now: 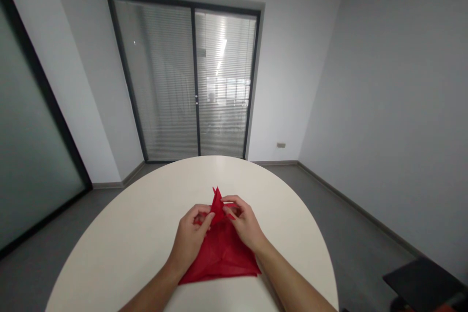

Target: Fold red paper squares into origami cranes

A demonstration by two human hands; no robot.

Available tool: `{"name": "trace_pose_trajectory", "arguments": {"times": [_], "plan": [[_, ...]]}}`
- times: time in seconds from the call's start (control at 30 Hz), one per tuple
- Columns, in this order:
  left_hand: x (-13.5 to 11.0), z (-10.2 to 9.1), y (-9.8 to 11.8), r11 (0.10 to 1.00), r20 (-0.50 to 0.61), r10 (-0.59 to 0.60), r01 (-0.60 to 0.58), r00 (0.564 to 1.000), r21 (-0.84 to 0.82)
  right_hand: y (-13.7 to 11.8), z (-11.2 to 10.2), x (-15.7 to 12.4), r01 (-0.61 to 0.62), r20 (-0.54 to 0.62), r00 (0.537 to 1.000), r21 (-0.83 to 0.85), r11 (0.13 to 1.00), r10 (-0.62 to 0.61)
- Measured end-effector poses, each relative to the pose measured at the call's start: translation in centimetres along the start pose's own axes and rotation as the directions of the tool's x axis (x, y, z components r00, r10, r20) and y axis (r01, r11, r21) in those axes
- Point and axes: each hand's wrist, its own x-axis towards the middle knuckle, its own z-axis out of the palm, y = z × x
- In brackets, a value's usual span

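Red, folded, cloth-like bundle [221, 253], interior hidden | left hand [190, 234] clamped on its peak | right hand [245, 224] pinching it alongside | round cream tabletop [146, 214] beneath

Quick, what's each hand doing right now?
Left hand: closed, pinching the red folded sheet.
Right hand: curled closed, also holding that sheet.

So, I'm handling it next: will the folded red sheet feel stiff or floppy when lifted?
The folded red sheet looks thin and creased, so probably light and floppy. Its pointed end juts out straight, so folds may hold.
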Motion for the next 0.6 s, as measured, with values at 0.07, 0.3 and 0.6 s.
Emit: {"name": "trace_pose_trajectory", "arguments": {"times": [0.07, 0.3, 0.6], "plan": [[0.0, 0.1, -0.2, 1.000, -0.004, -0.012, 0.012, 1.000, -0.014, 0.2, 0.1, -0.1, 0.036, 0.004, 0.999, -0.013, 0.999, -0.036], [0.1, -0.1, -0.1, 0.976, 0.056, 0.181, -0.187, 0.982, 0.112, 0.3, 0.2, -0.2, 0.072, -0.071, 0.994, -0.089, 0.993, -0.079], [0.1, -0.5, 0.4, 0.933, 0.099, 0.277, -0.292, 0.956, 0.208, -1.4, -0.4, -0.3, 0.222, 0.110, 0.973, -0.228, 0.948, -0.201]]}}
